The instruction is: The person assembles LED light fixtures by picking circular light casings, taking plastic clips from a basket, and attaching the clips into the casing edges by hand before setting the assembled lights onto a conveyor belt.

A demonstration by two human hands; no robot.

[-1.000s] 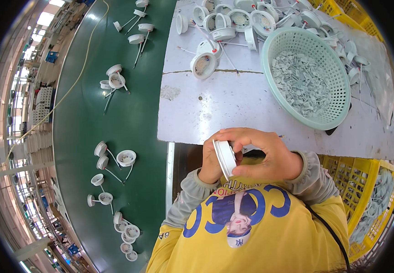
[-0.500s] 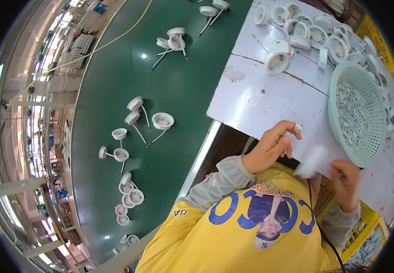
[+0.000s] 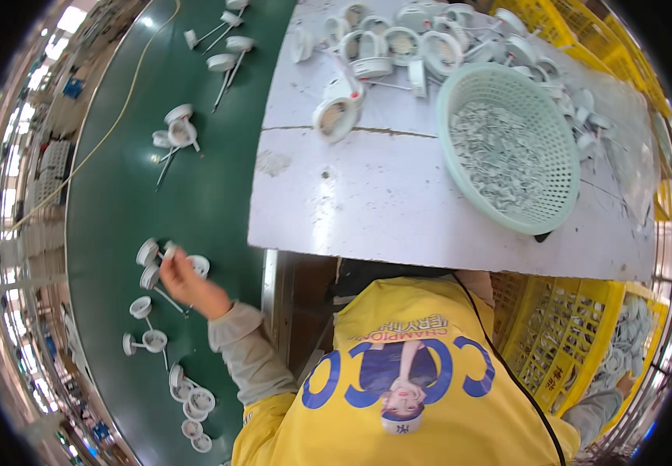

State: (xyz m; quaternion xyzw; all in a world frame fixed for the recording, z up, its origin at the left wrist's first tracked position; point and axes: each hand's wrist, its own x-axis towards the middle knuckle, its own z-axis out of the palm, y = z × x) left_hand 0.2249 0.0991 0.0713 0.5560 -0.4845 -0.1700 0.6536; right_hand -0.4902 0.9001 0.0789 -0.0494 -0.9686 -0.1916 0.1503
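Note:
My left hand (image 3: 191,284) reaches over the green conveyor belt (image 3: 219,167), its fingers stretched out and holding nothing visible. A white wrap covers one fingertip. Right by the fingers is a white round cup-shaped part (image 3: 147,252) with a stem or lead; another such part (image 3: 149,276) lies just below it. A third round part (image 3: 198,266) is partly hidden behind the hand. At the lower right my right hand (image 3: 625,384) reaches among white pieces in a yellow crate (image 3: 547,342); its fingers are hidden, and its grey sleeve shows.
A white-topped table (image 3: 367,198) holds a pale green plastic basket (image 3: 445,132) of small whitish pieces. Several white round parts (image 3: 334,118) are heaped at its far side, with clear plastic film (image 3: 623,140) at the right. More round parts (image 3: 198,402) lie along the belt.
My left hand has moved left from the table edge onto the belt. My right hand has dropped to the yellow crate; the blurred white thing near it is gone from sight. The view has turned rightward.

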